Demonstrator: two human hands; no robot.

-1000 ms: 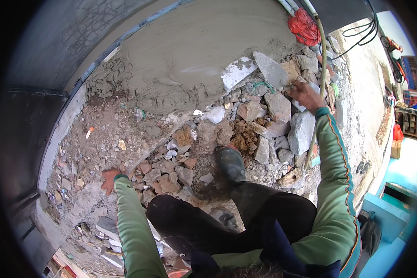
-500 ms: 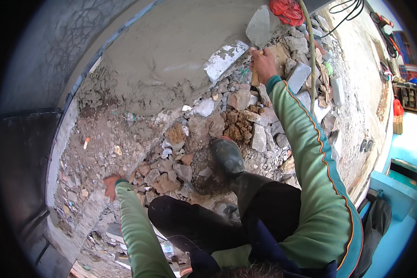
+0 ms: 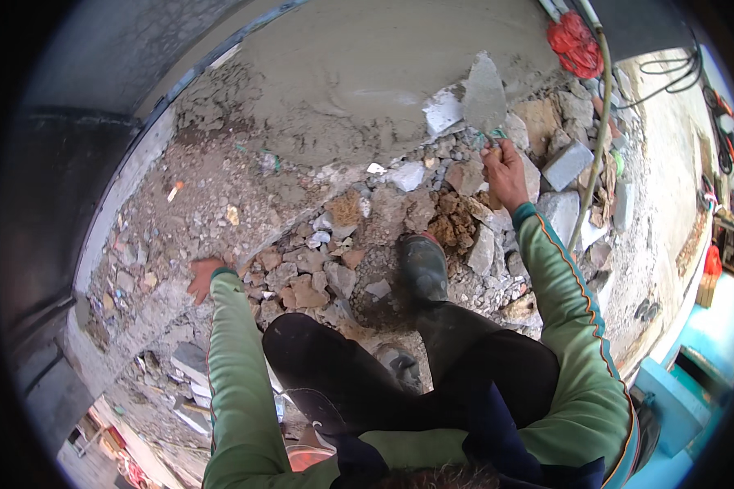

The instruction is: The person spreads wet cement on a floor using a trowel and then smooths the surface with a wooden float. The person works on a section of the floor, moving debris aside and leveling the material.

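My right hand (image 3: 506, 173) grips the handle of a pointed trowel (image 3: 485, 94). Its grey, mortar-smeared blade points away from me and covers the right end of a white slab piece (image 3: 443, 112) at the edge of the smooth wet mortar (image 3: 334, 57). I cannot tell whether the blade touches the slab. My left hand (image 3: 207, 279) holds nothing; it is propped on the rubble-strewn ground at the left, fingers spread. Broken stones (image 3: 302, 291) lie between my hands, with a clump of brown soil (image 3: 451, 222) left of my right wrist.
My rubber boot (image 3: 423, 267) stands among the stones. A hose (image 3: 602, 122) runs along the right, near a red plastic bag (image 3: 575, 45). Grey blocks (image 3: 567, 166) lie by it. A low wall edge (image 3: 126, 187) borders the left. Black cable (image 3: 669, 77) coils at the far right.
The trowel has moved left, from beside the red bag to over the white slab's right end. My left hand stays on the ground. The whole view has shifted.
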